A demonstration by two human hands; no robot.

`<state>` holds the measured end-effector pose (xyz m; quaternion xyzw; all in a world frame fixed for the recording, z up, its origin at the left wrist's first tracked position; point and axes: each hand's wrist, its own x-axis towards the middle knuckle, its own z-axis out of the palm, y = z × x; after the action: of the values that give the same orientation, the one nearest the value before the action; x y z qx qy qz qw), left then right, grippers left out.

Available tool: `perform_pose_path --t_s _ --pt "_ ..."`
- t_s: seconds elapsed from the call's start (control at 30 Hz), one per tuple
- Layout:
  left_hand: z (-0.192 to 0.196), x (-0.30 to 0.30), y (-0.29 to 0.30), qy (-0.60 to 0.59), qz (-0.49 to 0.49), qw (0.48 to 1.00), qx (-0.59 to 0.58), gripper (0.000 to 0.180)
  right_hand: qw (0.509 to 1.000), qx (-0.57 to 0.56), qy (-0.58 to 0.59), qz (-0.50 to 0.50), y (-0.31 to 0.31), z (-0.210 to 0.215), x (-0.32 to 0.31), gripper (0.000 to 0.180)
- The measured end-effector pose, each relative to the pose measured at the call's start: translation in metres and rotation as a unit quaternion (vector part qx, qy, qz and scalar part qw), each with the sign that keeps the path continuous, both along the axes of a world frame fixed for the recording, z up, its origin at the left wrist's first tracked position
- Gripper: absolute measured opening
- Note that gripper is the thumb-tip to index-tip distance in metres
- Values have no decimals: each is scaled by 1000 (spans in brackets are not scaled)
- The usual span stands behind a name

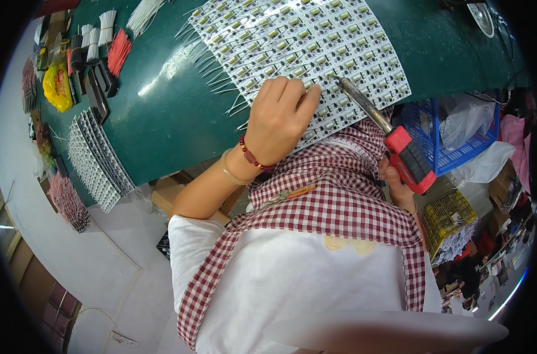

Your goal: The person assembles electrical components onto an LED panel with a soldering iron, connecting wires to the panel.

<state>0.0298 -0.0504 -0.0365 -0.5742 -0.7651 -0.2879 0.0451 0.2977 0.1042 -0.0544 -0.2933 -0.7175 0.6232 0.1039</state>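
A large white panel of small circuit boards lies on the green table, with thin white wires sticking out along its left side. My left hand rests over the panel's near part, its fingers curled in a pinch. What sits between those fingertips is hidden from view. In my right hand is a red and black soldering iron, gripped by its handle near the table's front edge. The iron's metal tip points up and left onto the panel, a short way right of my left fingers.
Several stacked circuit panels lie at the table's left edge. Beyond them are black-handled tools, a yellow bag and bundles of red wires and white wires. A blue crate and a yellow basket stand at right.
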Motion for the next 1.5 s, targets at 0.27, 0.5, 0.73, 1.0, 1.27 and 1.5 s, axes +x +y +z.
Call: perform_pose_path --t_s 0.27,0.5,0.73,1.0,1.27,1.5 --pt "-6 0 2 4 0 1000 -1 32 1000 1 -4 16 -3 -10 8 29" --pt "-7 1 2 2 2 1000 3 31 996 54 -63 43 -1 0 0 32" --pt "-7 2 3 8 7 1000 8 27 999 38 -11 26 -1 -8 8 27" --pt "-7 1 4 15 5 1000 12 25 997 58 -38 24 -1 -5 7 27" --pt "-7 2 5 23 1 1000 7 27 992 103 -63 44 -1 6 -7 29" --pt "-7 2 5 27 -2 1000 13 24 998 66 -15 15 -2 -4 5 26"
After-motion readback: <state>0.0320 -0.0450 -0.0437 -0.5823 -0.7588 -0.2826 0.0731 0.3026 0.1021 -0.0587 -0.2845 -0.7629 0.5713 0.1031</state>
